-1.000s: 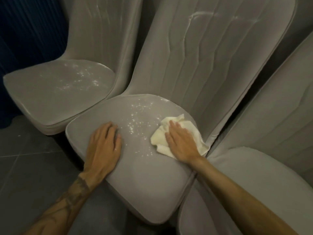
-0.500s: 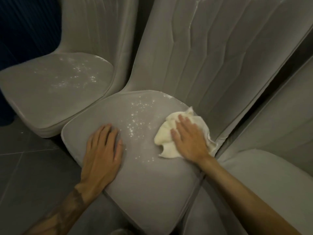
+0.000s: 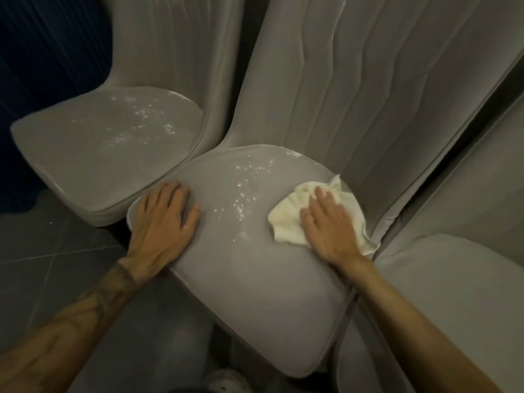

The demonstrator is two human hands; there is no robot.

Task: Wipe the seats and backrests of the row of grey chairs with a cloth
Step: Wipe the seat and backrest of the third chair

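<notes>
Three grey upholstered chairs stand side by side. The middle chair's seat (image 3: 255,279) lies in front of me, with white powdery specks (image 3: 246,191) scattered across its back half. My right hand (image 3: 329,228) lies flat with straight fingers on a crumpled cream cloth (image 3: 286,219), pressing it to the seat's right rear, close to the backrest (image 3: 354,80). My left hand (image 3: 164,219) rests flat on the seat's front left edge and holds nothing. The left chair's seat (image 3: 99,154) also carries white specks.
The right chair's seat (image 3: 453,293) sits tight against the middle one. Dark grey floor tiles (image 3: 42,251) lie at the lower left. A dark blue ribbed wall (image 3: 42,52) stands behind the left chair. A light shoe (image 3: 226,381) shows at the bottom.
My right hand has slid the cloth back and to the right, toward the backrest. My left hand stays on the seat's front left edge. The view has shifted slightly.
</notes>
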